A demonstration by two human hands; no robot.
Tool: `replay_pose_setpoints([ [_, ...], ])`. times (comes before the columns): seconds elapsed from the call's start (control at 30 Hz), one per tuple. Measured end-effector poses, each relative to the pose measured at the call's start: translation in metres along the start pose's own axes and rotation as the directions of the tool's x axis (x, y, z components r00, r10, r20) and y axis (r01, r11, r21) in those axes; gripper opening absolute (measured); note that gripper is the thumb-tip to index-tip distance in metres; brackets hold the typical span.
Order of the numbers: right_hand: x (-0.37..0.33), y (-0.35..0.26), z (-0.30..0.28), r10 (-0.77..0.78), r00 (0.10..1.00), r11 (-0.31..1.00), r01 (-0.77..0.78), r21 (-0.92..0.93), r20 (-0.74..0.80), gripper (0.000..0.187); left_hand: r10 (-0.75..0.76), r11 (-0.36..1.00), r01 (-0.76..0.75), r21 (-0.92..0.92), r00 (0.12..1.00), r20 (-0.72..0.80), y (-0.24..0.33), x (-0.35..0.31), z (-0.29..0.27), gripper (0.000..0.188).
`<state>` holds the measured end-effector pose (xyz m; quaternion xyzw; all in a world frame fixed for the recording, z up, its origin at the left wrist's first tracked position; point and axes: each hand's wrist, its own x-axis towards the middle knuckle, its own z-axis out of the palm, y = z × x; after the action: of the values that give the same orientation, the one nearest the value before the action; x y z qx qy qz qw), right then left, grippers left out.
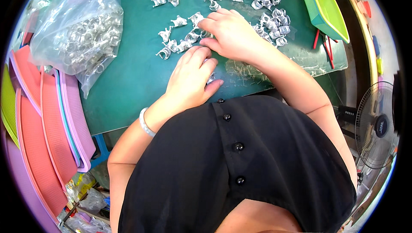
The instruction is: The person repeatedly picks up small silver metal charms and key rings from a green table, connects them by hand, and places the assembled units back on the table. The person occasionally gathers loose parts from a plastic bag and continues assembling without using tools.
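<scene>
A bag (53, 46) of silver pieces slumps at the left of a green table (124, 87), its mouth not clear to see; were it open, a nudge from the left elbow could send the contents out among the nested baskets (53, 130) beside it. Near the table's front edge, a piece (210, 78) showing under the left hand (189, 76) could drop over the side if the curled fingers loosened. With the two hands so close, knuckles could knock the loose pieces (172, 45) just beyond, mixing or scattering them. At right, the bare forearm passes just beside a pile (275, 26), and a sweep outward could drag it toward the red-handled tool (331, 57) and green basket (327, 7).

The left hand's fingers bend inward, narrow, their tips near the right thumb; its own thumb stands apart, the piece visible in the gap between. Whether it is gripped or merely covered cannot be told. The right hand (227, 31) arches palm down, fingers bent together, thumb a narrow space below, its fingertips at pieces on the tabletop. The tips hide their contact, so any hold there cannot be told.
</scene>
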<state>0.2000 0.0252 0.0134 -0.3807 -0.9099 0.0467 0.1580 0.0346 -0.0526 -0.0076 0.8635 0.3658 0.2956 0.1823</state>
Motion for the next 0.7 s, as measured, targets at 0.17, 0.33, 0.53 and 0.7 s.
replay_pose_setpoints([
  [0.17, 0.001, -0.002, -0.002, 0.015, 0.998, 1.0, -0.016, 0.012, 0.068, 0.026, -0.001, 0.999, 0.001, -0.04, 1.0, -0.014, -0.006, -0.013, 0.005, 0.026],
  [0.33, -0.004, -0.001, -0.008, -0.007, 0.995, 0.994, -0.005, 0.114, 0.104, 0.025, -0.023, 1.0, 0.023, -0.012, 1.0, -0.017, -0.006, -0.02, 0.0, 0.024],
  [0.53, -0.018, -0.011, -0.011, -0.232, 0.969, 0.965, 0.217, 0.147, 0.09, 0.024, -0.134, 0.991, 0.134, -0.003, 0.987, -0.088, 0.001, -0.024, -0.006, 0.032],
  [0.7, -0.009, -0.004, -0.016, -0.194, 0.981, 0.96, 0.193, 0.203, -0.012, 0.019, -0.193, 0.981, 0.194, -0.004, 0.974, -0.121, 0.0, -0.031, -0.008, 0.036],
])
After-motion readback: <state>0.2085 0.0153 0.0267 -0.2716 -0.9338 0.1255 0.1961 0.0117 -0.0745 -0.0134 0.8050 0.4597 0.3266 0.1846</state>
